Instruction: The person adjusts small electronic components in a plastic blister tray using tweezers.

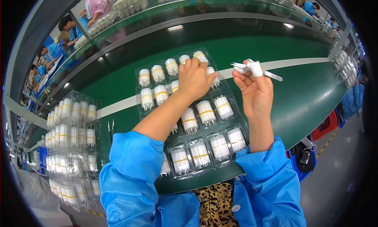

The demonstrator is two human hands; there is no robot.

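Observation:
My left hand [195,79] reaches over a clear plastic tray [173,142] of white cylindrical parts with metal pins, bundled by yellow bands. Its fingers and thumb are apart over bundles in the far rows; whatever lies under the palm is hidden. One white bundle [212,78] shows beside the thumb. To the right of the tray, my right hand [256,97] is raised, palm partly turned up, and closed on silver tweezers [272,75]. The tweezers' tips point left. White covers [256,68] wrap some of this hand's fingertips.
Stacked clear trays [73,136] of similar bundles stand at the left. Another pair of tweezers [111,128] lies beside them on the green table [299,97]. A pale strip [295,63] crosses the surface. Blue and red bins [325,124] sit below the right edge. People in blue work beyond.

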